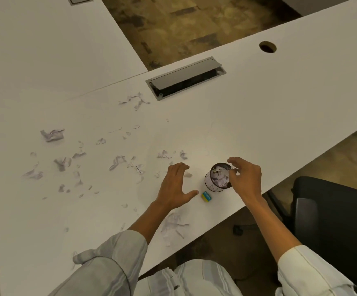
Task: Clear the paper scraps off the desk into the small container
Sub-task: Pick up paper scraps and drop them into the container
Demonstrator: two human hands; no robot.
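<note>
A small dark mesh container (210,184) stands near the desk's front edge, filled with crumpled white paper (221,177). My right hand (246,178) hovers over its right rim, fingers loosely bent above the paper; whether they pinch a scrap is unclear. My left hand (174,186) lies flat on the desk just left of the container, fingers spread, its fingertips beside a small scrap (188,174). Several torn paper scraps (117,162) lie scattered across the white desk (258,116) to the left, with a larger piece (52,135) further left and another cluster (173,226) near the front edge.
A yellow-and-blue eraser (206,196) lies between my left thumb and the container. A cable tray with an open metal flap (186,79) and a round cable hole (267,47) sit further back. A black chair (333,221) stands at the right, off the desk.
</note>
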